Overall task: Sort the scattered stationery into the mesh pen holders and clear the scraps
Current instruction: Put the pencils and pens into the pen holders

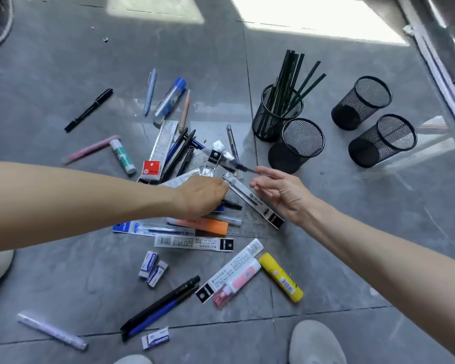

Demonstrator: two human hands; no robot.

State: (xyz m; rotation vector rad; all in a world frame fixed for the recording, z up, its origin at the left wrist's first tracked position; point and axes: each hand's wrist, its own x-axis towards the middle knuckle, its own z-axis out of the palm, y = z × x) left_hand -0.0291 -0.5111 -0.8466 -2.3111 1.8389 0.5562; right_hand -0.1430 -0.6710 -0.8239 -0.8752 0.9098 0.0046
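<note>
Right hand (279, 190) pinches black refill (238, 167), left hand (202, 195) grips refill packet (252, 199); next: refill into empty mesh holder (297, 144) beside pencils (289, 77).

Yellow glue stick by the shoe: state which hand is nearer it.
Right. The right hand is straight beyond the yellow glue stick; the left hand, pinching a clear refill packet, is beyond and farther left.

This is looking like an indoor room, home or office I cannot tell, with sunlight falling in bright patches (313, 19) across large grey polished floor tiles (365, 232) and a white rail (437, 67) running along their right edge.
</note>
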